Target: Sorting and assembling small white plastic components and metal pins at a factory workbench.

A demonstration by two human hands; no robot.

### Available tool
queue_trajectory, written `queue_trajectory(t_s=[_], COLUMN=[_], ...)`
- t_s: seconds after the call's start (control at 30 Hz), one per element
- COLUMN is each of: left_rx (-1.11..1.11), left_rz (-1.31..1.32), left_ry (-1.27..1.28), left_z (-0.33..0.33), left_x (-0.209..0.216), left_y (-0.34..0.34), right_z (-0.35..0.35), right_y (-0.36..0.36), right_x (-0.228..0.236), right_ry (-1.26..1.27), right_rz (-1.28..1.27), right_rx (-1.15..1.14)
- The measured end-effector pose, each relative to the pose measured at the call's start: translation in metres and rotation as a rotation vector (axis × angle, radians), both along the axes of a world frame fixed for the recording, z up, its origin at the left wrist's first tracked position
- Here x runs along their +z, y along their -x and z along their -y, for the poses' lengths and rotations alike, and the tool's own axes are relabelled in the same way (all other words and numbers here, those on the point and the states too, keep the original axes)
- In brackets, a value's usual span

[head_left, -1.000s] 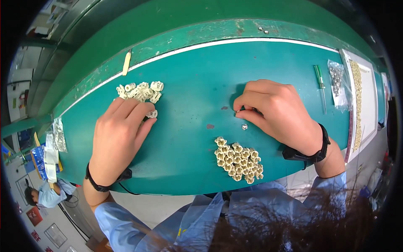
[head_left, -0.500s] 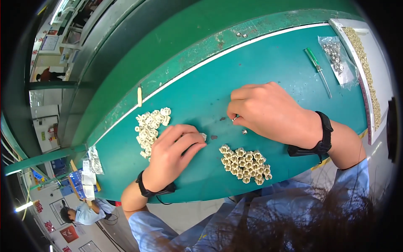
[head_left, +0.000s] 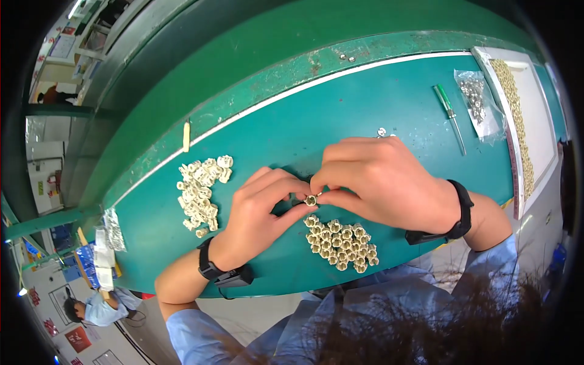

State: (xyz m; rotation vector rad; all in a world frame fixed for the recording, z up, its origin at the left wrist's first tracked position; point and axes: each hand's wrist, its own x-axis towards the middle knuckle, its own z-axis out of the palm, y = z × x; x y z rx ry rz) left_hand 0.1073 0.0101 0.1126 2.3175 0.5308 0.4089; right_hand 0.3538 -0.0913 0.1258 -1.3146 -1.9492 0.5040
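My left hand (head_left: 260, 204) pinches a small cream-white plastic fitting (head_left: 311, 199), its round opening facing up. Close against it, my right hand (head_left: 374, 173) has thumb and index finger pressed together at the fitting's rim. A tiny shiny bit shows at those fingertips, too small to name surely. Just below the hands, several cream fittings (head_left: 342, 243) stand in a tight cluster with their openings up. A loose heap of whiter fittings (head_left: 198, 193) lies to the left of my left hand. Beyond my right knuckles are small shiny metal pieces (head_left: 381, 132), partly hidden.
A green-handled screwdriver (head_left: 449, 115) lies at the right beside a clear bag of metal pieces (head_left: 476, 100). A white-framed tray (head_left: 513, 176) holds rows of fittings at the far right. A cream stick (head_left: 186, 137) rests by the table's far edge. A person (head_left: 100, 307) sits at lower left.
My hands have come together: the left moved right with its fitting, the right moved left and down to meet it. The shiny pieces now show beyond my right hand. The whole view shifted slightly.
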Motion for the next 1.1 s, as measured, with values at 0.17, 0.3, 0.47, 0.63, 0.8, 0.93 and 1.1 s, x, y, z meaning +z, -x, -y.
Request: queue_trajectory(t_s=[0.17,0.3,0.47,0.63,0.8,0.93,1.1], left_rx=[-0.013,-0.011,0.011,-0.020,-0.005,-0.001,-0.001], left_rz=[0.023,0.072,0.124,0.100,0.091,0.090,0.090], left_ry=[-0.056,-0.046,-0.048,-0.043,-0.037,-0.034,-0.040], left_z=[-0.017,-0.027,-0.033,-0.037,-0.038,-0.040,-0.042], left_x=[-0.027,-0.044,-0.055,-0.056,-0.058,-0.061,-0.060], left_y=[0.023,0.039,0.047,0.051,0.051,0.049,0.048], right_z=[-0.015,-0.026,-0.032,-0.037,-0.039,-0.040,-0.042], right_y=[0.034,0.052,0.063,0.065,0.064,0.062,0.061], right_x=[-0.026,-0.041,-0.044,-0.046,-0.049,-0.051,-0.052], right_ry=[-0.036,0.005,0.017,0.021,0.027,0.020,0.017], right_rz=[0.104,0.110,0.115,0.122,0.113,0.121,0.118], right_rx=[-0.006,0.013,0.024,0.027,0.026,0.032,0.020])
